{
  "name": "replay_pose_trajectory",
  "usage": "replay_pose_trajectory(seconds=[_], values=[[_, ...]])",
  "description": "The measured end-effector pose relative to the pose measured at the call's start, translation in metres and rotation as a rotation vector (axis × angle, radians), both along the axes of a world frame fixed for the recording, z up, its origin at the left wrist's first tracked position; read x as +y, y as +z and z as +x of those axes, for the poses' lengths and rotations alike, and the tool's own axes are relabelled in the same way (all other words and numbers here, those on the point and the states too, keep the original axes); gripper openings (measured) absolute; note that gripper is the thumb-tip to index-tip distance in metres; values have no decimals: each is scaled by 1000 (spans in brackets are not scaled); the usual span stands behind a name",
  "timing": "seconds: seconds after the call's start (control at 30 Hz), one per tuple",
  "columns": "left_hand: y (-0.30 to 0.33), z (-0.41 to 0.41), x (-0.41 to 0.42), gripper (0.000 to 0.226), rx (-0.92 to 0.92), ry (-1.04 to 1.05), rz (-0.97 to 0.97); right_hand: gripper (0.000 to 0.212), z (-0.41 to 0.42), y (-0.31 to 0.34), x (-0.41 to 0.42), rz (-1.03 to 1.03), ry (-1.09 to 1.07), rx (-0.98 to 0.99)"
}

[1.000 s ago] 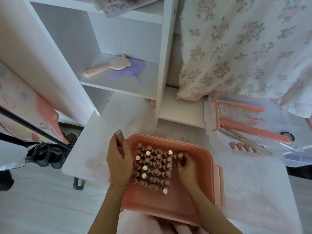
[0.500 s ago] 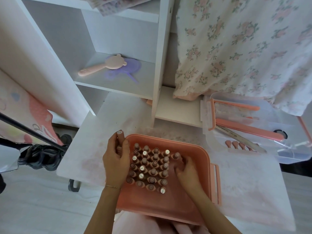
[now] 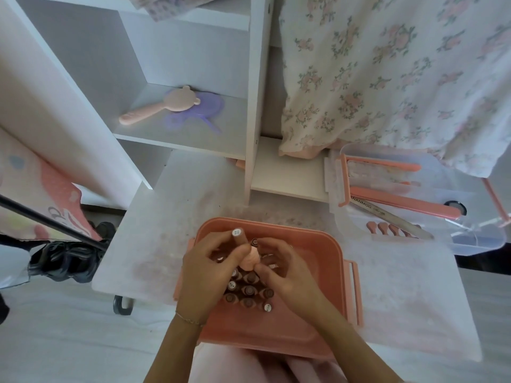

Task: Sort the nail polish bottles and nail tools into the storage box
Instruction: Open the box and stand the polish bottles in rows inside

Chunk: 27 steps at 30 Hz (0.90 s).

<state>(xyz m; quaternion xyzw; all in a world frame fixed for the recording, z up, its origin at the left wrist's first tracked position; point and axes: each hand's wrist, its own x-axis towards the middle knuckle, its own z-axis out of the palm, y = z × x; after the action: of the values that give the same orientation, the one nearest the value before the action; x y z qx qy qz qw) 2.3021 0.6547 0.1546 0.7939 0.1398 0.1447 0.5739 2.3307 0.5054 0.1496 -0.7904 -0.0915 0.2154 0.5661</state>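
I have my left hand (image 3: pixel 210 261) gripping one nail polish bottle (image 3: pixel 243 251) above the storage box (image 3: pixel 312 244), my right hand (image 3: pixel 282 265) pinching its base, probably to steer it upright beside the packed bottles (image 3: pixel 247 293).

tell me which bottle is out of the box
The one with the white cap, lifted in the left hand and touched by the right hand. The other bottles stand upright in the pink box.
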Motion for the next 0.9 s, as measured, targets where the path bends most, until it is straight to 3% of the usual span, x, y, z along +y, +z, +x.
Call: replay_pose_trajectory(seconds=[0.1, 0.23, 0.4, 0.5, 0.6, 0.7, 0.9], values=[[12, -1, -5, 26, -44, -50, 84, 28, -5, 2, 2, 63, -41, -7], [18, -4, -1, 18, -51, -4, 55, 20, -10, -2, -2, 32, -80, -29], [0, -5, 20, 17, 98, 126, 158, 22, -21, -21, -20, 16, -391, -17], [-19, -2, 30, 35, 279, 112, 237, 30, -22, -35, -29, -4, -504, 41], [-31, 3, 36, 40, 425, 103, 236, 22, -25, -46, -31, -24, -533, 97], [-37, 2, 40, 28, 413, 65, 206, 15, -28, -55, -31, -121, -563, 115], [-44, 0, 40, 29, 413, 45, 302, 12, -15, -73, -31, -297, -463, 188]])
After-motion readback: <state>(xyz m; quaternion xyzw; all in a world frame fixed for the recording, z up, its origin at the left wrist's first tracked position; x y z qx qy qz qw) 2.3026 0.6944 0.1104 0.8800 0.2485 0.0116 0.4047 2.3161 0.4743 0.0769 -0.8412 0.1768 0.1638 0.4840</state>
